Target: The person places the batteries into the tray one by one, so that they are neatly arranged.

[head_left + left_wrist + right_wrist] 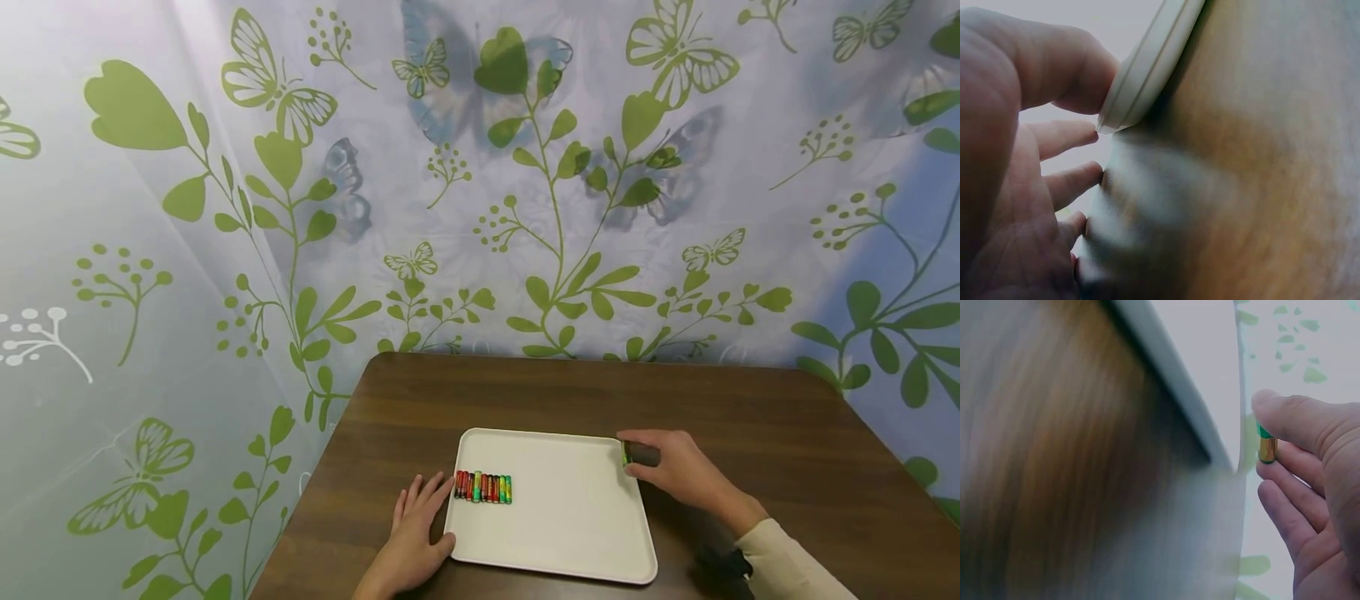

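A white tray (pixel 562 525) lies on the table, with a row of several red and green batteries (pixel 485 488) side by side near its left edge. At that edge my left hand (pixel 411 540) rests with fingers spread, and its thumb (pixel 1079 69) touches the tray rim (pixel 1147 69) in the left wrist view. Over the far right corner of the tray, my right hand (pixel 681 468) pinches a green battery (pixel 626 454) between thumb and fingers. The right wrist view shows the gold end of this battery (pixel 1267 450); the thumb covers part of it.
The brown wooden table (pixel 525 394) extends around the tray on the sides in view. Behind it hangs a pale curtain (pixel 450 275) printed with green leaves and butterflies. A dark, blurred thing (pixel 723 562) shows near the right wrist.
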The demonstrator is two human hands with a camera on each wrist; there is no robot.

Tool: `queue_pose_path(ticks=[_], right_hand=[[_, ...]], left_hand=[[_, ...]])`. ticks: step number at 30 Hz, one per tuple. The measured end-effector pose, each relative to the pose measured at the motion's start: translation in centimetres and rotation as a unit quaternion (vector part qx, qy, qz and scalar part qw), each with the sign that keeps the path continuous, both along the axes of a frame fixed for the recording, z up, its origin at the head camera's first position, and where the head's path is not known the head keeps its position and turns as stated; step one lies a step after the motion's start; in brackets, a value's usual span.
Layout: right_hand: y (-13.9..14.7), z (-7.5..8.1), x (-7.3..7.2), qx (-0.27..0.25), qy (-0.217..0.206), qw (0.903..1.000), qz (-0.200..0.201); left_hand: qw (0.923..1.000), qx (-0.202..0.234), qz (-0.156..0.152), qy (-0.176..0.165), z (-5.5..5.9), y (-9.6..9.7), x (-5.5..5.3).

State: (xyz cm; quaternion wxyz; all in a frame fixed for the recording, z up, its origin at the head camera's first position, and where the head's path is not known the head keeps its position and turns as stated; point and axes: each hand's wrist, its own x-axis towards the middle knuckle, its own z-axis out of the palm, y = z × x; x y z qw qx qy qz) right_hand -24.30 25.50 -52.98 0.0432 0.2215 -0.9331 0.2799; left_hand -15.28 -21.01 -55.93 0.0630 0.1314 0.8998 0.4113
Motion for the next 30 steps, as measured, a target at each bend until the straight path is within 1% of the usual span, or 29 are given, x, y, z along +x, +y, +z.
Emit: queue_pose_path(ticks=[6, 13, 20, 25, 30], right_hand=[[-2.4, 0.0, 0.3, -0.022, -0.003, 0.9993, 0.029], [-5.3, -0.6, 0.5, -0.051, -0.014, 0.9969, 0.058], [-8.7, -1.4, 0.7, -0.063, -0.005, 0.9951, 0.076], [-11.4, -1.5, 1.2, -0.063, -0.012, 0.9942, 0.086], [-13.8, -1.7, 1.5, -0.07, -0.012, 0.9915, 0.11]], left_hand=[[1.0, -0.003, 0.0, 0.007, -0.2, 0.0, 0.0], [1.0, 0.0, 0.0, -0.001, -0.2, 0.1, -0.1], [1.0, -0.003, 0.0, 0.004, -0.3, 0.0, -0.3], [1.0, 0.0, -0.003, 0.007, -0.4, -0.1, -0.3], [0.9999, -0.004, -0.002, 0.009, -0.4, -0.1, -0.3]])
